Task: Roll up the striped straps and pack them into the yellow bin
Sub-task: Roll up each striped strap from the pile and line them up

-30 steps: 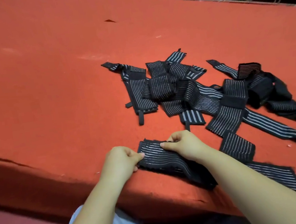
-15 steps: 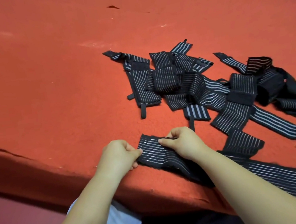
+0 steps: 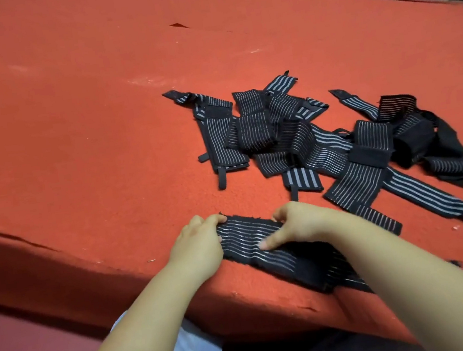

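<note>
Two hands pinch one striped strap (image 3: 251, 243) at the surface's (image 3: 70, 123) near edge, left hand (image 3: 197, 246) gripping its free end, right hand (image 3: 298, 222) pressing mid-length, long axis running rightward under the right arm; yellow bin unseen.

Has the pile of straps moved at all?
No. The pile keeps its place relative to the tear in the table; only the camera shifted.

Strap (image 3: 250, 240) lies before the pile (image 3: 322, 139) (on the table (image 3: 70, 123)).
</note>
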